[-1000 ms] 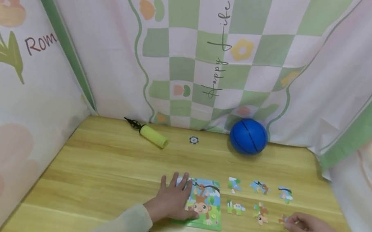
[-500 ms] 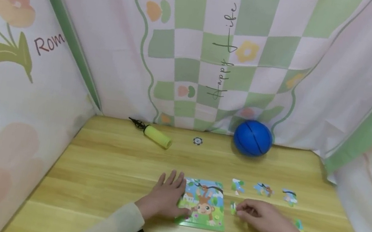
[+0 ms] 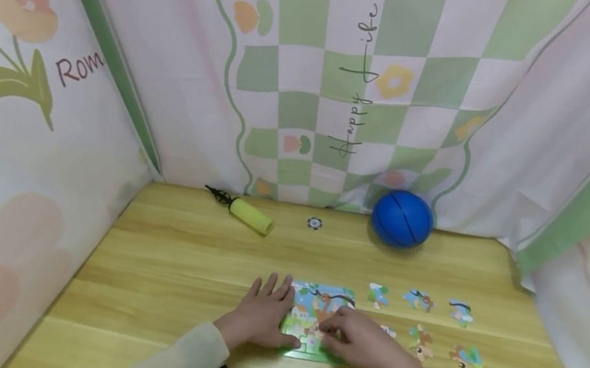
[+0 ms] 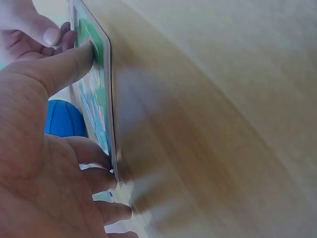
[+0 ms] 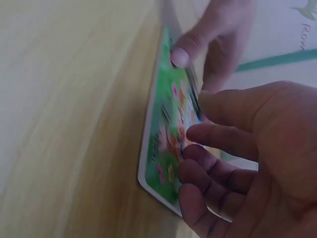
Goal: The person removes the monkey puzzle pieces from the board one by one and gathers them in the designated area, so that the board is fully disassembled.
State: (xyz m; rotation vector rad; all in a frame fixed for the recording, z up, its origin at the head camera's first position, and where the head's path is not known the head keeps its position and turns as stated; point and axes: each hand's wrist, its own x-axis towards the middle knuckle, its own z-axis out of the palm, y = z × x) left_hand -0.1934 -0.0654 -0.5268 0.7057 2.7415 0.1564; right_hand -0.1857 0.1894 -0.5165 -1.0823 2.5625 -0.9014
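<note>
A jigsaw puzzle board (image 3: 308,357) with a cartoon monkey picture lies flat on the table. My left hand (image 3: 261,317) rests along its left edge, fingers spread and straight, thumb (image 4: 74,64) on the lower left of the picture. Over the board's right part, my right hand (image 3: 370,345) has curled fingers, thumb and index finger together at the picture. In the right wrist view they appear to pinch the thin edge of a puzzle piece (image 5: 193,94), blurred and mostly hidden. Loose pieces lie in rows to the right, including a monkey-face piece (image 3: 422,350).
A blue ball (image 3: 402,219) sits by the back curtain. Further left are a small flower-shaped disc (image 3: 314,223) and a yellow hand pump (image 3: 252,216) with a black nozzle. Patterned curtains (image 3: 343,80) enclose the wooden table (image 3: 187,257) at the back and sides.
My right hand has moved left from the loose pieces onto the board, uncovering pieces at the far right. My left hand has slid slightly left, from over the picture to its edge.
</note>
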